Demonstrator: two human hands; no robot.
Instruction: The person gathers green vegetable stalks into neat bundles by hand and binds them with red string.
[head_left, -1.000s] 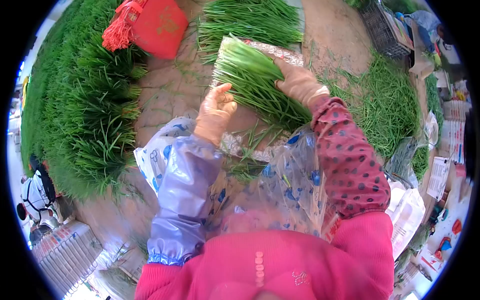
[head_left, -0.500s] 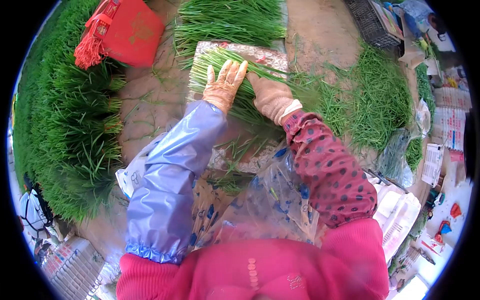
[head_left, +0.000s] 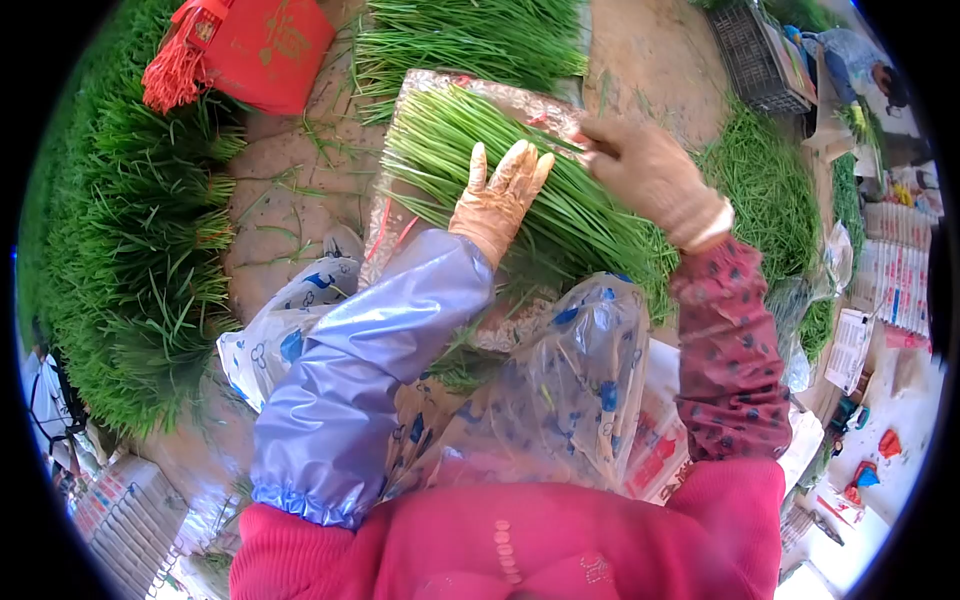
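A loose bundle of long green chives (head_left: 440, 125) lies across a patterned board (head_left: 555, 112), its leafy ends pointing right. My left hand (head_left: 500, 195), in a stained pale glove, rests flat on the stems with its fingers apart. My right hand (head_left: 655, 178), in a tan knitted glove, is above the bundle's right side near the board's corner. Motion smears its fingers, which look bent; whether anything is between them I cannot make out. Clear plastic with blue prints (head_left: 570, 400) covers my lap just below the board.
Tied bunches of chives (head_left: 130, 280) stand in rows at the left, beside a red bag (head_left: 270, 50). More chives (head_left: 470, 40) lie beyond the board. Loose green trimmings (head_left: 770, 170) heap at the right, near a black crate (head_left: 755, 60). Another person (head_left: 860, 65) is at the far right.
My right hand has come off the stems and moved right. My left hand has shifted a little right and down, still on the chives. The view has shifted slightly.
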